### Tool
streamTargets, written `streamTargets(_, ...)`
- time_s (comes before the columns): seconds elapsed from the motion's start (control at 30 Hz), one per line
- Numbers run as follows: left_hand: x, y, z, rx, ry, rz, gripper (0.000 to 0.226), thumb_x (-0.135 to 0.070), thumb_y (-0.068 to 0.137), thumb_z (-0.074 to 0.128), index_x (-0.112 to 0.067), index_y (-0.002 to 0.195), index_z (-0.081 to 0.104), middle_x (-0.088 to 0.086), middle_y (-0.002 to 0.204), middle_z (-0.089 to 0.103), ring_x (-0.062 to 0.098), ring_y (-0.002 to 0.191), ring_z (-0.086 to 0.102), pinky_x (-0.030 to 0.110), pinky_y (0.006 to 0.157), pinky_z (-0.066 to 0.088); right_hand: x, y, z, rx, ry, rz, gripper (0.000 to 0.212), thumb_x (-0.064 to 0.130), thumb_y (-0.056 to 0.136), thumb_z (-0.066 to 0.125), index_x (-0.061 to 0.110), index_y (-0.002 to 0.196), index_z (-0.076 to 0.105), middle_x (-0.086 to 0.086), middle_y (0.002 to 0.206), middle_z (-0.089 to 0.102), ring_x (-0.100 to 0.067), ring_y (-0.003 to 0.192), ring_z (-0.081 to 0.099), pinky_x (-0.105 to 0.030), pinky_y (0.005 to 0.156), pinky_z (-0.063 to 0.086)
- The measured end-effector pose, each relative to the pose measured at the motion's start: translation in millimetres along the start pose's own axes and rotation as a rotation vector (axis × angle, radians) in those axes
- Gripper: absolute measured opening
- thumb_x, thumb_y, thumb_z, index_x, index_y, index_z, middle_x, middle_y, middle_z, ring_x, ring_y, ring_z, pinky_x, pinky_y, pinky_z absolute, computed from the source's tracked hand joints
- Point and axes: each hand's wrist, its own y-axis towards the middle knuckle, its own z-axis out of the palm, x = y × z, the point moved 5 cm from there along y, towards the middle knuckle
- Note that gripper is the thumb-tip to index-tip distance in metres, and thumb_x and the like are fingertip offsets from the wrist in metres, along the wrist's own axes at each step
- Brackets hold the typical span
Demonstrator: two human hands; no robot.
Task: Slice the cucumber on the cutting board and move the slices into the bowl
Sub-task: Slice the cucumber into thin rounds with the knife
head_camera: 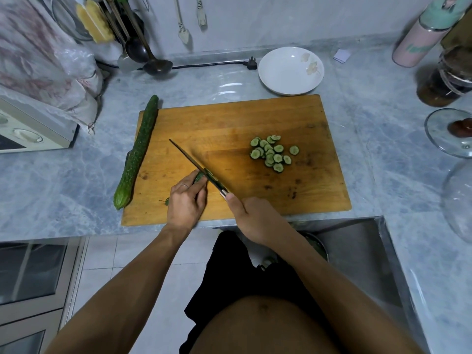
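Left hand pinches short green cucumber stub on rectangular wooden cutting board; right hand grips dark-bladed knife against it; cut slices mid-board; white ceramic bowl beyond

We've got a wooden cutting board flat on the bench, long side facing us. Short cucumber stub lies near the board's front-left, gripped by our left hand, with the knife blade resting on its cut end. Right hand holds the knife handle, blade angled away to the left. Pile of thin round slices sits right of centre on the board, some overlapping, one just apart. A whole long bumpy cucumber lies along the board's left edge. White bowl, upright, just behind the board's far right corner.
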Motion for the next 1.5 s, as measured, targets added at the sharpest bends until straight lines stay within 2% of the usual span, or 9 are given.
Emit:
streamTargets(0.3,-6,-1,-3,-0.038,0.021,0.013,0.026,-0.011,0.090,0.054,-0.004,0.107,0.073,0.020,0.127,0.063,0.036,0.109,0.063,0.043,0.086,0.054,4,27,10,-0.054,0.004,0.008,0.064,0.051,0.105,0.020,0.015,0.056,0.043,-0.004,0.058,0.047,-0.015,0.055,0.047,-0.031,0.051,0.028)
streamTargets(0.53,-7,0,-3,-0.043,0.015,-0.006,0.028,-0.016,0.092,0.053,-0.005,0.110,0.072,0.020,0.125,0.064,0.034,0.111,0.063,0.043,0.088,0.053,4,44,15,-0.068,-0.032,-0.003,0.066,0.049,0.106,0.020,0.014,0.057,0.047,-0.003,0.058,0.048,-0.024,0.066,0.048,-0.029,0.066,0.031)
streamTargets(0.73,-13,-3,-8,-0.074,0.009,-0.037,0.030,-0.015,0.093,0.053,-0.009,0.116,0.072,0.018,0.128,0.062,0.034,0.113,0.061,0.036,0.092,0.044,-6,47,-1,-0.085,-0.010,-0.001,0.067,0.051,0.105,0.020,0.014,0.054,0.043,-0.004,0.056,0.048,-0.017,0.053,0.046,-0.032,0.053,0.028)
streamTargets(0.87,-10,-2,-5,-0.065,0.009,-0.065,0.030,-0.013,0.093,0.054,-0.011,0.117,0.071,0.017,0.130,0.062,0.034,0.114,0.061,0.036,0.094,0.044,-22,41,-22,-0.125,0.020,-0.005,0.067,0.052,0.104,0.020,0.013,0.055,0.042,-0.006,0.058,0.048,-0.019,0.055,0.047,-0.032,0.054,0.033)
streamTargets(1.03,-11,-3,-5,-0.075,-0.019,-0.093,0.030,-0.010,0.091,0.056,-0.011,0.117,0.072,0.017,0.130,0.062,0.037,0.114,0.061,0.038,0.096,0.045,-38,38,-48,-0.171,0.045,-0.019,0.069,0.060,0.100,0.019,0.010,0.066,0.053,-0.011,0.063,0.054,-0.023,0.061,0.054,-0.033,0.064,0.041)
streamTargets(1.2,-14,1,-8,-0.092,-0.176,-0.213,0.030,-0.017,0.091,0.056,-0.010,0.116,0.072,0.015,0.130,0.062,0.033,0.118,0.059,0.048,0.099,0.049,-52,31,-69,-0.210,-0.114,-0.058,0.072,0.066,0.096,0.025,0.008,0.064,0.051,-0.006,0.058,0.054,-0.020,0.052,0.052,-0.031,0.051,0.039)
streamTargets(1.27,-21,4,-17,-0.166,-0.231,-0.259,0.029,-0.019,0.091,0.057,-0.010,0.115,0.072,0.012,0.131,0.061,0.028,0.122,0.056,0.045,0.102,0.047,-61,25,-75,-0.249,-0.204,-0.082,0.070,0.070,0.093,0.029,0.011,0.066,0.053,-0.004,0.060,0.057,-0.020,0.054,0.055,-0.033,0.050,0.042)
streamTargets(1.4,-67,20,-42,-0.336,-0.226,0.020,0.018,-0.009,0.087,0.060,-0.007,0.099,0.075,0.010,0.112,0.065,0.027,0.105,0.060,0.042,0.091,0.047,-71,10,-82,-0.252,-0.411,-0.097,0.055,0.067,0.095,0.035,0.018,0.074,0.046,-0.002,0.068,0.055,-0.023,0.063,0.057,-0.037,0.056,0.045)
streamTargets(1.5,-110,39,-36,-0.092,-0.218,0.298,0.014,-0.013,0.085,0.060,-0.006,0.088,0.072,0.005,0.094,0.065,0.025,0.089,0.061,0.045,0.078,0.048,-71,0,-82,-0.217,-0.562,-0.116,0.050,0.065,0.096,0.033,0.020,0.076,0.041,0.003,0.066,0.047,-0.023,0.065,0.054,-0.036,0.059,0.042)
